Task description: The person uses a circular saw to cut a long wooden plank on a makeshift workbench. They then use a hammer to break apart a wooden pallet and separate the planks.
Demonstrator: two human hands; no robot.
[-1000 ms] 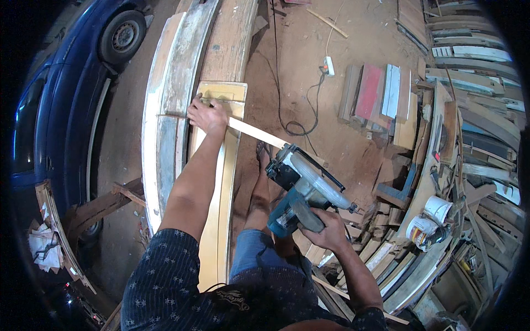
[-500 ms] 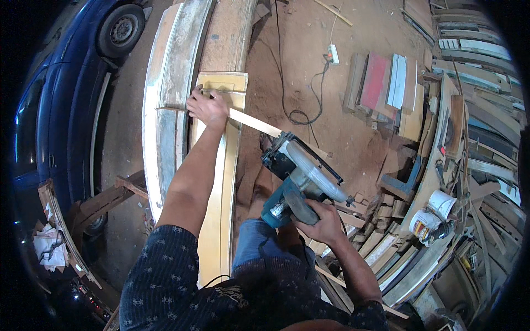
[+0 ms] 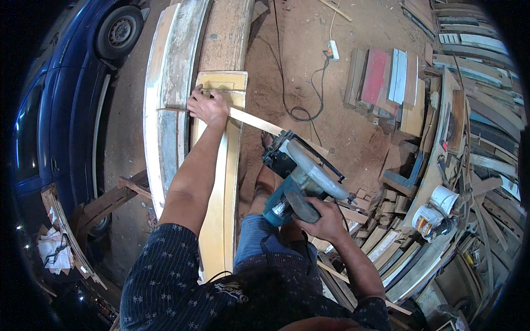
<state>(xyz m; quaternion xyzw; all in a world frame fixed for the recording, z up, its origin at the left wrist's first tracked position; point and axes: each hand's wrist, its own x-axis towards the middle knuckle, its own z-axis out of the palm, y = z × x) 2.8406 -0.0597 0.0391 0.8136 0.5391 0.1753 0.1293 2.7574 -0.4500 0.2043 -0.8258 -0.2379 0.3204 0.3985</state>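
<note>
My left hand (image 3: 208,107) is closed around one end of a narrow pale wooden strip (image 3: 255,119), pressing it down on a yellowish wooden panel (image 3: 223,81). The strip sticks out past the panel's right edge and slants down to the front of a circular saw (image 3: 280,205). That saw has a teal motor body and a grey rounded guard, and its blade cannot be seen. With fingers wrapped round its dark handle, my right hand (image 3: 324,222) holds the saw in the air to the right of the panel. The strip's far end shows just beyond the saw.
Long worn boards (image 3: 176,52) lie beside the panel. A cord runs over the dirt floor to a white power strip (image 3: 333,50). Stacked boards (image 3: 375,77), offcuts and white buckets (image 3: 443,199) stand to the right. A blue car (image 3: 61,121) is at the left.
Both hands keep their grips, and the strip and saw stay almost in place. The whole view has shifted very slightly.
</note>
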